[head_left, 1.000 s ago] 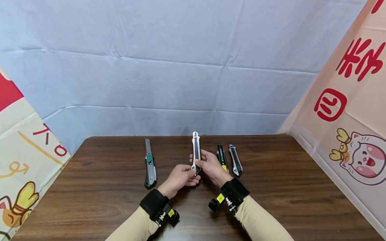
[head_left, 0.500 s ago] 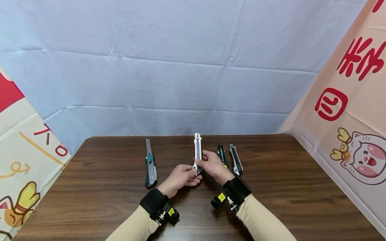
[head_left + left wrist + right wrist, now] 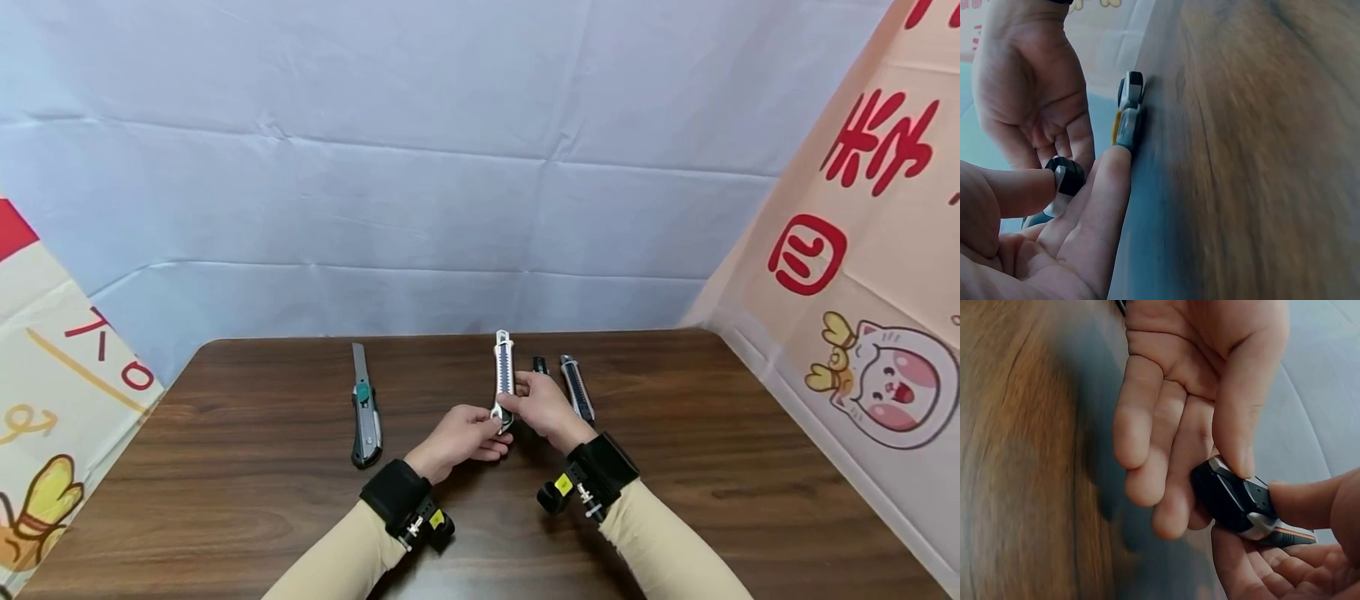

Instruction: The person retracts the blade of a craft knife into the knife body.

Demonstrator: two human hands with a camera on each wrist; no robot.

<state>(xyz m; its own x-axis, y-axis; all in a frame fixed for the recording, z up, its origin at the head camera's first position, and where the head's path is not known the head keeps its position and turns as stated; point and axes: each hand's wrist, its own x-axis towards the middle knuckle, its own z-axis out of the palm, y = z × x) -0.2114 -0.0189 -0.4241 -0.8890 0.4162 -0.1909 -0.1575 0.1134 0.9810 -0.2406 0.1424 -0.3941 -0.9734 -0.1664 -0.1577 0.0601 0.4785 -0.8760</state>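
A white-and-black snap-off utility knife (image 3: 504,367) is held above the table, its tip pointing away from me. My left hand (image 3: 465,437) pinches its near end between thumb and fingers. Higher on the handle, my right hand (image 3: 551,408) also grips it with thumb and fingertips. The right wrist view shows the black end of this utility knife (image 3: 1225,497) between both hands. To the right lie a dark utility knife (image 3: 540,364), mostly hidden by my right hand, and a grey-and-black one (image 3: 577,387).
A grey utility knife with a green slider (image 3: 366,425) lies on the left, blade extended. The brown wooden table (image 3: 225,500) meets a pale cloth backdrop (image 3: 420,208) behind. Printed cloths (image 3: 795,350) flank it.
Both hands and the held utility knife have shifted right together, now covering more of the dark utility knife. The view has turned slightly; the other knives stay put.
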